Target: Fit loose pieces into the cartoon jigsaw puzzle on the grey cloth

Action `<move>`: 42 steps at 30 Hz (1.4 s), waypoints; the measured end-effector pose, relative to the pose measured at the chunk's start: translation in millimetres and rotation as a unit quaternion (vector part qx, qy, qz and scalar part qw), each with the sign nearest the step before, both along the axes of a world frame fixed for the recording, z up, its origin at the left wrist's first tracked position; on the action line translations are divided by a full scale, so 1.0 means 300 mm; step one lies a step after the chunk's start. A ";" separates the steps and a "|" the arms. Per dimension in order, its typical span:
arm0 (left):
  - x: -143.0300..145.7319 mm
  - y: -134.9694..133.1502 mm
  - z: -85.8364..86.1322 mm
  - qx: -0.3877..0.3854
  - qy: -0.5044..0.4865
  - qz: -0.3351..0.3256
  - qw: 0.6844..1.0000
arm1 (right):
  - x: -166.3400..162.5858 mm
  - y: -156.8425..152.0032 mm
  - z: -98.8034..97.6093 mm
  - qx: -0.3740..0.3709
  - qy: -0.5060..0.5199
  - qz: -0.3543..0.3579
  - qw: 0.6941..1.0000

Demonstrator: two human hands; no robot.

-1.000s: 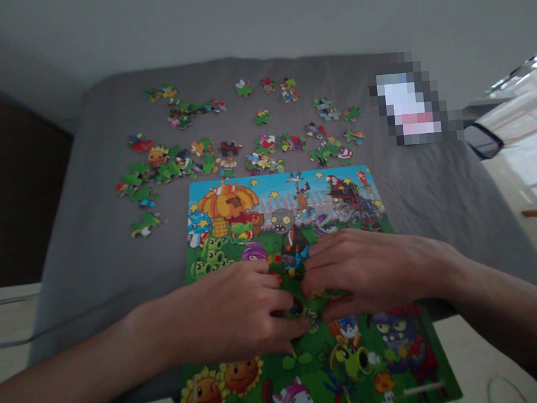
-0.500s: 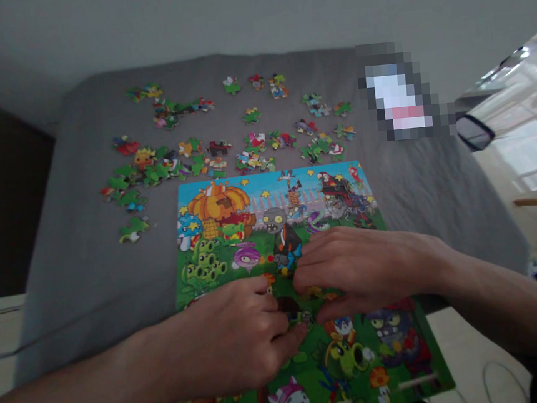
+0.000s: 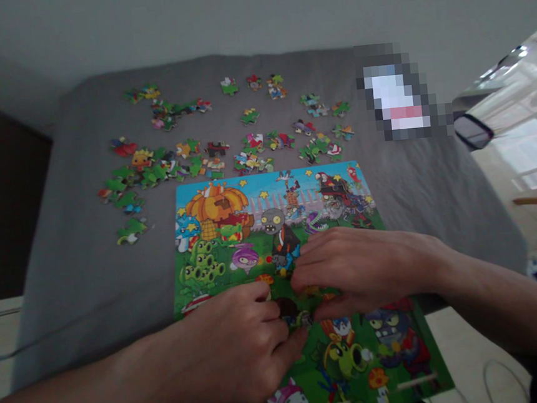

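A person's left hand [image 3: 236,345] and right hand [image 3: 354,269] meet over the middle of a cartoon puzzle board [image 3: 215,231] on a grey bed [image 3: 80,255], fingers pinched shut on a small dark piece [image 3: 291,309] as if steadying it, while loose pieces [image 3: 190,161] lie beyond.
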State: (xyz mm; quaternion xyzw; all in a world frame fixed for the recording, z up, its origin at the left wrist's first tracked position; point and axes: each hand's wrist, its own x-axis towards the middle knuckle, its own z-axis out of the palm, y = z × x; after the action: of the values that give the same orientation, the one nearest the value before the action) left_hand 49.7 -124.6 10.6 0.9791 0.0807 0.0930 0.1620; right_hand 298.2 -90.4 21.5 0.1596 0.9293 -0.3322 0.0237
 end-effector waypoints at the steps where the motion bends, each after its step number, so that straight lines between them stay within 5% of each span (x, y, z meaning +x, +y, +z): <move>1: 0.002 0.001 0.003 -0.001 -0.003 -0.017 1.000 | 0.000 0.000 0.000 0.001 0.000 0.000 1.000; 36: 0.007 0.008 0.015 -0.008 -0.026 -0.040 0.999 | -0.017 -0.004 0.000 0.023 0.046 -0.001 0.999; 42: -0.021 0.072 0.060 -0.001 -0.053 -0.022 0.998 | 0.015 0.029 0.038 0.075 0.155 -0.107 0.979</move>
State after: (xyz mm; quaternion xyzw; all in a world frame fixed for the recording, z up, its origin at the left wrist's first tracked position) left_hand 43.5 -103.0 28.7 0.9742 0.0505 0.1411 0.1687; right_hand 302.6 -81.8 32.9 0.2058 0.9215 -0.2832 -0.1682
